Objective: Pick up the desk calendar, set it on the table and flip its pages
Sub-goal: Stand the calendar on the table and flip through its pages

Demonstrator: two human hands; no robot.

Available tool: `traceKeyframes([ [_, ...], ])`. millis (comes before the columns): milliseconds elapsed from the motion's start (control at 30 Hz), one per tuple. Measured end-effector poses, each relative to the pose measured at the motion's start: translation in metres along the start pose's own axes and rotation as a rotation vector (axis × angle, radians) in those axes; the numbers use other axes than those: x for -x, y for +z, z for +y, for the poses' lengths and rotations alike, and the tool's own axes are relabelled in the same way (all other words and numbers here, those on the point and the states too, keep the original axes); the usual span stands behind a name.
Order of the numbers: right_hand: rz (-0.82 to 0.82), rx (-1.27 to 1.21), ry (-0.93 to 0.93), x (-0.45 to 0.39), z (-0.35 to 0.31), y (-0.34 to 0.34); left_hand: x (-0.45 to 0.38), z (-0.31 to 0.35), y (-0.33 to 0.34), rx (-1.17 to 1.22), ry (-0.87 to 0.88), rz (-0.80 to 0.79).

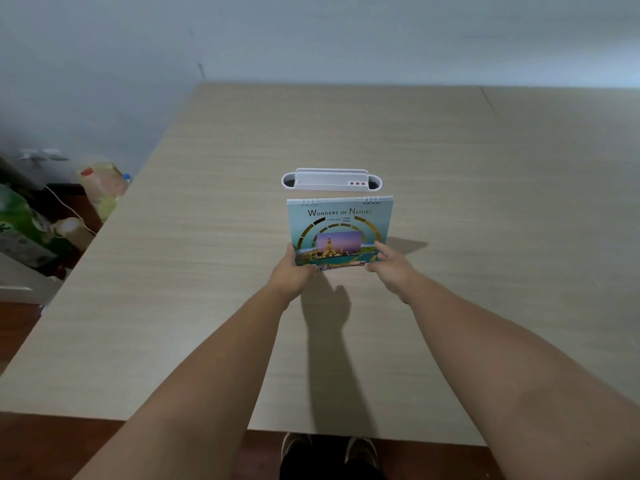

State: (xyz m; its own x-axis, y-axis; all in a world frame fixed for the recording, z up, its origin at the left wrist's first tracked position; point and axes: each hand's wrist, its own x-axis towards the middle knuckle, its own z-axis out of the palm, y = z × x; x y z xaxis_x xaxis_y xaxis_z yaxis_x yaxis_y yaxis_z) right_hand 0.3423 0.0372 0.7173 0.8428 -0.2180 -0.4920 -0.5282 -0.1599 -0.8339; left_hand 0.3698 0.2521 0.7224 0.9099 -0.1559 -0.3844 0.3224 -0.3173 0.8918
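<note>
A spiral-bound desk calendar point(341, 225) with a teal cover reading "Wonders of Nature" stands upright, cover facing me, near the middle of the light wooden table point(207, 271). My left hand point(294, 271) grips its lower left corner with the thumb on the cover. My right hand point(389, 268) holds the lower right corner, fingers on the cover's edge. I cannot tell whether the calendar's base touches the table or hangs just above it. The wire binding runs along its top edge.
A white plastic desk organiser point(330, 180) sits just behind the calendar. Left of the table, on the floor, lie bags and bottles point(102, 188), a green package point(20, 223) and a white cable. A wall runs behind the table. My feet point(329, 448) show below the near edge.
</note>
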Motion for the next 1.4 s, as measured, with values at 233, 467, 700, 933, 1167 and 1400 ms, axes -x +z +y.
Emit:
traceKeyframes([
  [233, 0.041, -0.08, -0.098, -0.001, -0.007, -0.01, 0.011, -0.003, 0.0, -0.02, 0.004, 0.193],
  [467, 0.106, -0.278, 0.04, 0.006, -0.014, -0.036, 0.026, 0.01, -0.018, 0.127, -0.028, 0.065],
  [700, 0.076, -0.369, 0.094, 0.022, -0.025, -0.068, 0.042, 0.059, -0.055, 0.38, 0.044, 0.046],
  [933, 0.154, -0.051, 0.03, 0.029, -0.034, -0.086, 0.025, 0.14, -0.071, 0.631, 0.151, 0.048],
  [1167, 0.075, 0.049, -0.051, 0.005, -0.038, -0.063, -0.022, 0.152, -0.064, 0.212, 0.148, 0.387],
  [1400, 0.004, -0.08, -0.071, -0.01, -0.045, -0.035, -0.027, 0.106, -0.049, 0.078, 0.092, 0.347],
])
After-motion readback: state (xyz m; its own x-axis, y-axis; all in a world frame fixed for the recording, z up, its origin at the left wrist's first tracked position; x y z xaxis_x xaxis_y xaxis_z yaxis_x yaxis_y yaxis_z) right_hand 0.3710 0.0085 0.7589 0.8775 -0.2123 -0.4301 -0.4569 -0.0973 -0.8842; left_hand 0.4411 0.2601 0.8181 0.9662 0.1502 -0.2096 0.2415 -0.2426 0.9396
